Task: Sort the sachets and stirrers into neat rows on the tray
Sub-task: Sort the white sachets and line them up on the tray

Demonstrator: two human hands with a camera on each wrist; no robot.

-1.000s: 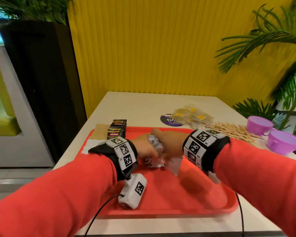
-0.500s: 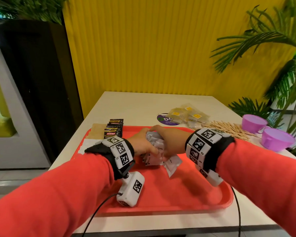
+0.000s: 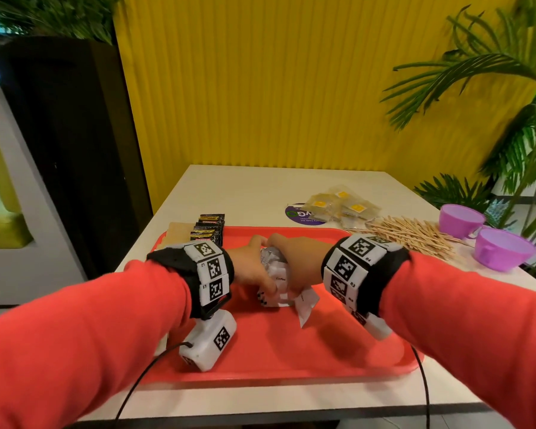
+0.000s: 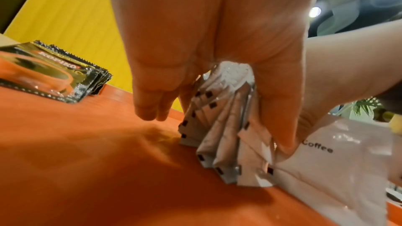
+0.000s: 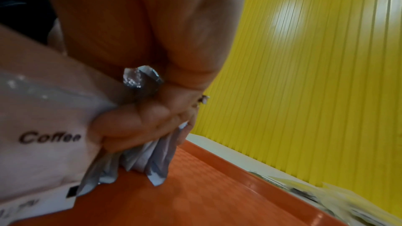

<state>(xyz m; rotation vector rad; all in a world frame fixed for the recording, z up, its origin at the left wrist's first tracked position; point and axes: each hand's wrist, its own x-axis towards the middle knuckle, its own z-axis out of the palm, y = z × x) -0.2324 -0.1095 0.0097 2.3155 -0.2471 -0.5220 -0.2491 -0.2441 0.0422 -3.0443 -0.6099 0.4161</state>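
Note:
A bundle of white coffee sachets (image 3: 277, 286) stands on edge on the red tray (image 3: 322, 351), near its middle. My left hand (image 3: 251, 267) grips the bundle from the left, thumb and fingers pressed on its sides (image 4: 226, 135). From the right, my right hand (image 3: 297, 261) has its fingers curled round the same sachets (image 5: 150, 157). One white sachet (image 3: 305, 305) sticks out loose toward me. Black coffee sachets (image 3: 208, 230) stand in a row at the tray's far left corner. Yellow-labelled sachets (image 3: 341, 209) and wooden stirrers (image 3: 412, 236) lie on the table beyond the tray.
Two purple cups (image 3: 461, 218) (image 3: 502, 249) stand at the table's right edge next to the stirrers. A brown paper napkin (image 3: 178, 232) lies by the tray's far left corner. Palm leaves hang over the right side. A yellow wall closes the table's far end.
Both hands have stayed on the white sachet bundle, pressing it together at nearly the same spot on the tray. Nothing was let go.

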